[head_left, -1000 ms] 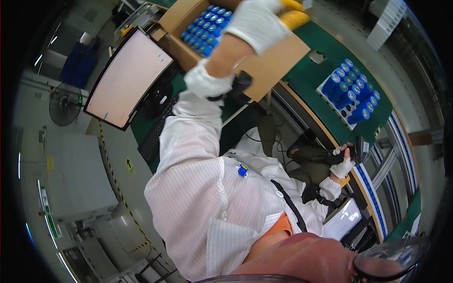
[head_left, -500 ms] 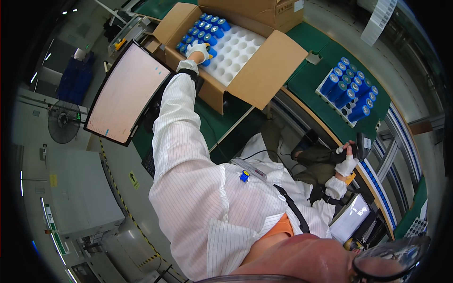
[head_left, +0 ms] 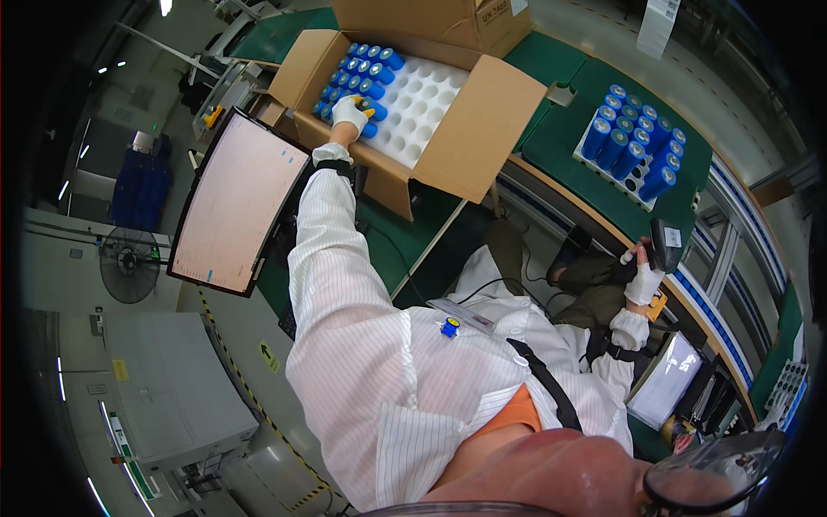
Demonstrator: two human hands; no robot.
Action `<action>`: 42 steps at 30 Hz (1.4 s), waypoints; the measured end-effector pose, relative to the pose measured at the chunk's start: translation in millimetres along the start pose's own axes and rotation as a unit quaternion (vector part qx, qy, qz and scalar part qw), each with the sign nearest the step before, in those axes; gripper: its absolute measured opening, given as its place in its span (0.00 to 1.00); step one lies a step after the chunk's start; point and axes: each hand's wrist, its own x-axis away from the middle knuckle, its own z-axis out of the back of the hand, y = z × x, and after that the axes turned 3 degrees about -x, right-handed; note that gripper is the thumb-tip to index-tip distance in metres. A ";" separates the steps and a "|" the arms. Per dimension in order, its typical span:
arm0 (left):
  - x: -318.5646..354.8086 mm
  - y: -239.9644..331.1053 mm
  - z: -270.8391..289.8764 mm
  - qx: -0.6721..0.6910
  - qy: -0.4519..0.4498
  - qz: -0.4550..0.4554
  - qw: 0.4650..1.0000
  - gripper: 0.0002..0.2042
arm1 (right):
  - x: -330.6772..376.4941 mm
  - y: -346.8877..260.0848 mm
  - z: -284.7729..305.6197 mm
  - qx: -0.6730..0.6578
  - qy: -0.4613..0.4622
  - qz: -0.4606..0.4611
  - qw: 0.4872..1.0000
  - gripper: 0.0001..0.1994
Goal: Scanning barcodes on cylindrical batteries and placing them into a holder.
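My left hand [head_left: 348, 114], in a white glove with yellow on the fingertips, reaches into an open cardboard box [head_left: 489, 116]. Its fingers are closed around a blue cylindrical battery cell [head_left: 374, 109] at the near end of the filled rows, though the grip is partly hidden. Several more blue cells [head_left: 362, 69] stand in the left part of a white insert with round pockets [head_left: 419, 105]. At the right, my right hand [head_left: 643, 284], gloved in white with some fingertips bare, is closed on a black handheld scanner [head_left: 665, 246] with a pale label.
A white tray [head_left: 614, 179] of upright blue cells stands on the green bench [head_left: 560, 146]. A monitor [head_left: 237, 202] sits left of the box, and a second carton [head_left: 422, 21] behind it. Metal rails [head_left: 711, 332] line the right. A black cable [head_left: 405, 258] crosses near my lap.
The whole view has shifted and turned slightly. Against the box, my left hand stays at almost the same spot; my right hand keeps hold of the scanner.
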 end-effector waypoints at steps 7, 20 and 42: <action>7.1 2.2 7.1 0.163 0.043 0.080 0.982 0.24 | -1.6 8.1 9.0 0.030 0.010 0.016 0.999 0.13; 8.1 26.0 5.9 0.880 0.002 0.325 0.348 0.17 | -0.1 10.5 -10.8 0.102 -0.010 0.011 0.995 0.12; 152.2 452.4 78.4 0.675 -0.324 0.071 0.659 0.12 | 25.9 -89.7 -107.3 0.316 -0.197 0.142 0.917 0.15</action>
